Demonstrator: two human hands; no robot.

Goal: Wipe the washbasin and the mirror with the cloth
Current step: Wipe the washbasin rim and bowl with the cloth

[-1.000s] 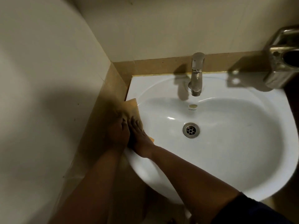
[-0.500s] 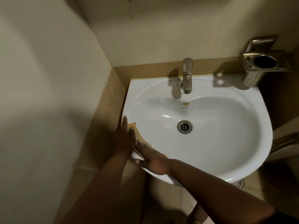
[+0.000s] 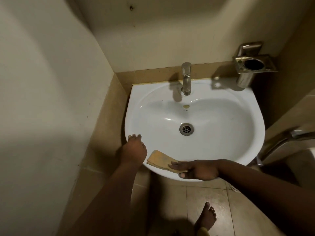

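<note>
A white oval washbasin (image 3: 221, 120) hangs in a tiled corner, with a steel tap (image 3: 186, 79) at its back and a drain (image 3: 186, 129) in the middle. A folded yellow cloth (image 3: 159, 159) lies on the basin's front rim. My right hand (image 3: 197, 170) presses flat fingers on the cloth's right end, thumb under the rim edge. My left hand (image 3: 134, 149) rests on the front-left rim, fingers spread and touching the porcelain, apart from the cloth. No mirror is in view.
A steel holder with a round cup (image 3: 252, 65) is fixed to the wall at the back right. A metal fitting (image 3: 279, 142) juts out at the right. Walls close in on the left. My bare foot (image 3: 206, 217) stands on the tiled floor below the basin.
The cloth and my right hand have slid from the basin's left rim round to the front rim. My left hand has come off the cloth. The camera has pulled back.
</note>
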